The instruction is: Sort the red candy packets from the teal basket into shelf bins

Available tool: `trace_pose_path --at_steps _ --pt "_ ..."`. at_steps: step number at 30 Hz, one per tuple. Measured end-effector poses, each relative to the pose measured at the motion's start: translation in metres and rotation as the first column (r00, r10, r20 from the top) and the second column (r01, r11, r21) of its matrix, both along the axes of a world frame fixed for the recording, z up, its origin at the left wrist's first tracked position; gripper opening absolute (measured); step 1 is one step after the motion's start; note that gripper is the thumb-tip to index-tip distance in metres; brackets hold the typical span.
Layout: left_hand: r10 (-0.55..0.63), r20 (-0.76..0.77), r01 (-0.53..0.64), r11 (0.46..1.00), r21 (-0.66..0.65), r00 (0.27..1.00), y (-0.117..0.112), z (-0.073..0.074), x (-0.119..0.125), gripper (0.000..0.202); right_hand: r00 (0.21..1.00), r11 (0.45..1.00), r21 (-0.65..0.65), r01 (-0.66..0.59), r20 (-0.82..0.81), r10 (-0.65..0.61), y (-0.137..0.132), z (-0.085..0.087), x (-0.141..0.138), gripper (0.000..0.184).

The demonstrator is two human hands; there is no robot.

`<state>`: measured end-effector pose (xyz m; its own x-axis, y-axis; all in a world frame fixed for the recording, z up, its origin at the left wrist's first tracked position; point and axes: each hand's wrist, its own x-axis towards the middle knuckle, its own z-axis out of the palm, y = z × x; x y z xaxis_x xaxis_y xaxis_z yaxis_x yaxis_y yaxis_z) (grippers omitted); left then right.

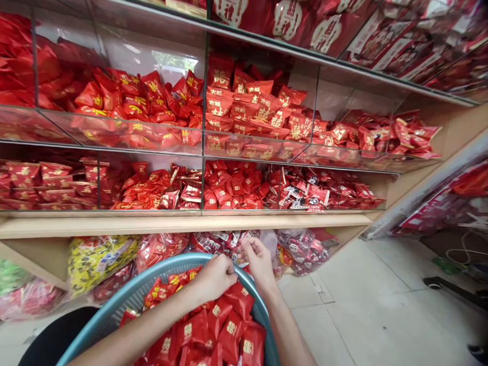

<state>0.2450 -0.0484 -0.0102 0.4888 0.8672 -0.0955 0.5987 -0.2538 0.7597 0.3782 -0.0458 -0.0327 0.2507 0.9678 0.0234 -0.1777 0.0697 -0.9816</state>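
Observation:
A teal plastic basket sits low in front of me, filled with several red sweet packets with gold characters. My left hand is closed in a fist over the basket's far rim, fingers curled round something I cannot make out. My right hand is just beyond it, fingers bent in a pinch, close to a clear bag of wrapped sweets under the shelf. Both hands almost touch each other.
Glass-fronted shelf bins above hold piles of red packets. Under the wooden shelf edge lie clear bags of sweets, one yellow and one green. Tiled floor lies to the right, with cables at far right.

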Motion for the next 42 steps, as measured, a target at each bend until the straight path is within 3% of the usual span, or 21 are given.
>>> trace_pose_path --at_steps 4,6,9,11,13,14,16,18,21,22,25,27,32,42 --pt "0.015 -0.069 -0.006 0.992 0.125 0.997 0.003 0.018 -0.017 0.025 1.0 1.0 0.0 -0.007 0.003 0.007 -0.001 0.002 -0.003 0.032" --pt "0.055 -0.128 -0.024 0.972 0.232 0.99 0.014 0.026 -0.037 0.035 1.0 1.0 -0.004 -0.004 0.007 0.004 -0.001 0.002 -0.003 0.033" --pt "0.048 -0.071 -0.033 0.978 0.204 0.996 0.039 0.028 -0.081 0.04 1.0 1.0 0.001 0.001 0.028 -0.001 -0.003 0.002 -0.004 0.033" --pt "-0.029 0.012 0.029 0.999 0.021 1.0 0.052 0.022 -0.114 0.041 0.998 1.0 0.019 0.001 0.061 -0.002 -0.004 0.002 -0.005 0.032" --pt "-0.04 0.112 0.065 0.972 -0.228 0.993 0.056 0.011 -0.144 0.041 0.994 0.999 0.046 -0.005 0.106 0.0 -0.004 0.007 -0.005 0.031" --pt "-0.011 0.154 0.063 0.938 -0.342 0.988 0.055 0.005 -0.156 0.039 0.991 0.998 0.064 -0.009 0.134 0.0 -0.003 0.011 -0.005 0.031" --pt "0.174 0.182 -0.061 0.862 -0.503 0.968 0.049 -0.009 -0.171 0.039 0.977 0.992 0.124 -0.005 0.212 -0.022 0.004 0.025 -0.005 0.028" --pt "0.3 0.144 -0.172 0.809 -0.562 0.943 0.042 -0.021 -0.176 0.04 0.942 0.977 0.211 0.0 0.327 -0.071 0.018 0.043 -0.007 0.025" --pt "0.298 0.167 -0.166 0.826 -0.538 0.94 0.038 -0.031 -0.171 0.043 0.815 0.952 0.304 -0.038 0.561 -0.147 0.051 0.072 -0.012 0.02" --pt "0.278 0.184 -0.141 0.833 -0.536 0.943 0.038 -0.032 -0.169 0.045 0.718 0.957 0.286 -0.045 0.676 -0.169 0.063 0.081 -0.015 0.019" --pt "0.27 0.215 -0.113 0.83 -0.547 0.939 0.04 -0.031 -0.166 0.045 0.298 0.987 0.157 0.026 0.941 -0.158 0.095 0.1 -0.027 0.025" --pt "0.292 0.22 -0.127 0.823 -0.554 0.931 0.04 -0.029 -0.166 0.041 0.155 0.994 0.098 0.05 0.982 -0.104 0.111 0.107 -0.034 0.029" --pt "0.284 0.229 -0.093 0.791 -0.604 0.931 0.039 -0.028 -0.168 0.036 0.096 0.996 -0.032 0.08 0.995 0.024 0.127 0.109 -0.045 0.044" --pt "0.323 0.209 -0.11 0.741 -0.662 0.923 0.035 -0.024 -0.165 0.033 0.116 0.974 -0.154 0.164 0.984 0.136 0.128 0.106 -0.049 0.049"
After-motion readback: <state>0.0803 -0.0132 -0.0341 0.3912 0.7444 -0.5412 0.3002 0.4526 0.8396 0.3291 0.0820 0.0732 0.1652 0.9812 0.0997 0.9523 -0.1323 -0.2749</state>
